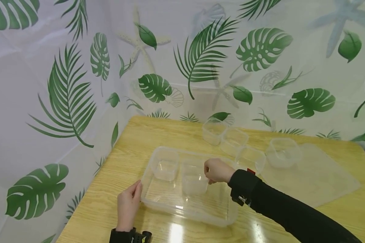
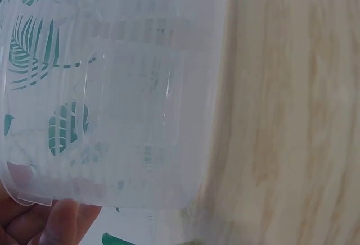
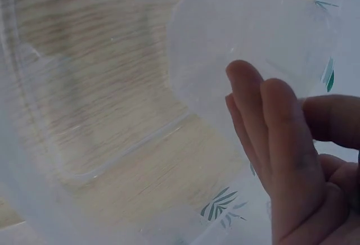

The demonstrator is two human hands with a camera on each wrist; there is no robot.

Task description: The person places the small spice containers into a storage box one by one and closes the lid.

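Observation:
A large clear plastic storage box (image 1: pixel 213 217) sits on the wooden table. My left hand (image 1: pixel 129 203) grips its near left rim; in the left wrist view the fingers (image 2: pixel 62 222) curl at the rim's corner. Inside the box at the left stands a small clear square container (image 1: pixel 165 168). To the right of it is a second small container (image 1: pixel 194 184). My right hand (image 1: pixel 218 170) pinches the right side of that second one. In the right wrist view the fingers (image 3: pixel 278 121) lie along the container's wall (image 3: pixel 208 48), with the thumb on the other side.
Behind the box, several more small clear containers (image 1: pixel 214 131) stand in a slanting row. Another container (image 1: pixel 283 153) stands farther right, beside a flat translucent lid (image 1: pixel 319 175). A leaf-patterned cloth (image 1: pixel 197 60) hangs behind the table (image 1: pixel 109 189) and at its left.

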